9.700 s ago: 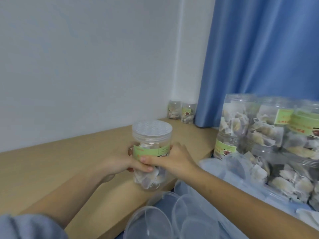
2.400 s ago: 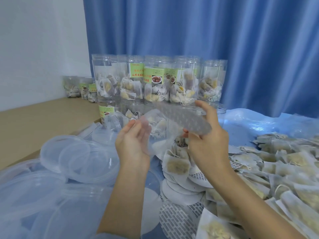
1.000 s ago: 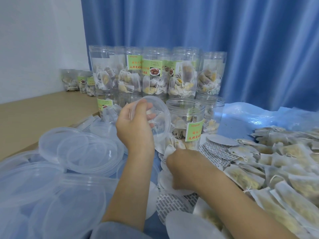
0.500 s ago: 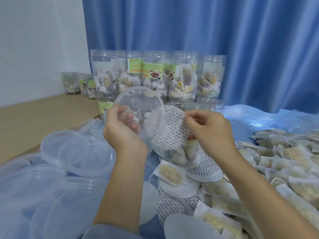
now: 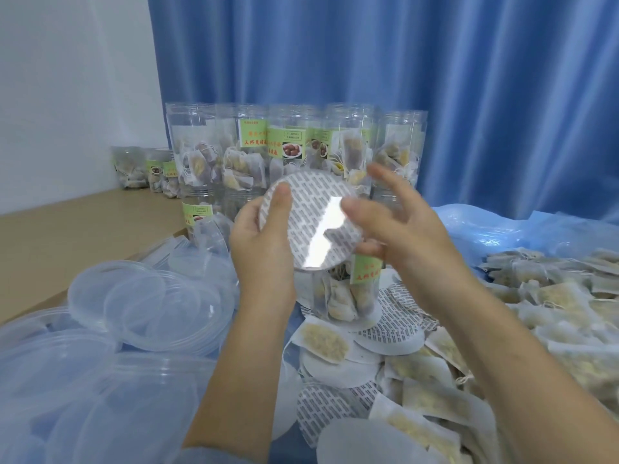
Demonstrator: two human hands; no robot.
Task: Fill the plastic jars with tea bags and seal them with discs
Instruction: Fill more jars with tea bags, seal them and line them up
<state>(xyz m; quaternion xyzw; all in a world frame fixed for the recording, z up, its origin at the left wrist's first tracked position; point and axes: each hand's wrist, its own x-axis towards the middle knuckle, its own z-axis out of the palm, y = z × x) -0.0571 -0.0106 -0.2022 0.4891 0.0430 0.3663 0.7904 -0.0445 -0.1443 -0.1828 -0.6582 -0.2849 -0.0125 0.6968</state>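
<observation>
Left hand (image 5: 264, 242): gripping the disc (image 5: 310, 222) by its left edge, thumb lying across its face, printed side tilting toward the camera.
Right hand (image 5: 398, 226): hovering just right of the disc, fingers spreading wide, holding nothing.
Jar (image 5: 345, 289): standing upright directly below the grip, behind the disc, mouth hidden.
Coming move: likely lowering the disc flat onto the jar's mouth; left hand being nearer.
Beyond: filled jars (image 5: 288, 155) lining the curtain.
</observation>
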